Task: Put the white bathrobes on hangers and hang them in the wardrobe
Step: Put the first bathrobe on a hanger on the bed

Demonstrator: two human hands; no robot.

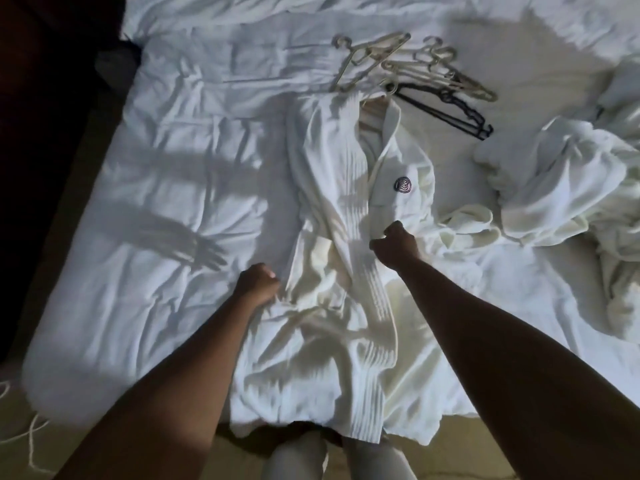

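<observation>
View from the head camera, looking down at a bed [166,188] covered with a rumpled white sheet. A white bathrobe [349,244] lay lengthwise along the middle of the bed, collar at the far end and hem hanging over the near edge. Its front panels overlapped, and a round dark emblem [402,185] showed on the right chest. A pale hanger appeared to sit inside the collar, though only a small part of it could be made out.

The left hand [258,284] was curled into a fist at the robe's left edge, about waist level, with the fingers bunching the cloth. The right hand [394,244] was likewise curled, gripping the front panel just below the emblem. Both forearms reached in from the near edge of the frame, the two hands well apart across the width of the robe.

Beyond the collar lay a loose heap of cream hangers [412,65], crossing one another, with a black hanger [446,110] just beside them on the near right. A second bathrobe [561,181] was crumpled in a pile at the right side of the bed, apart from the first; a strip of pale cloth, possibly a belt or sleeve, trailed between the two. Shadows of the arms and of one spread hand fell on the sheet at the left. A patterned floor [20,427] showed at the bottom left.
</observation>
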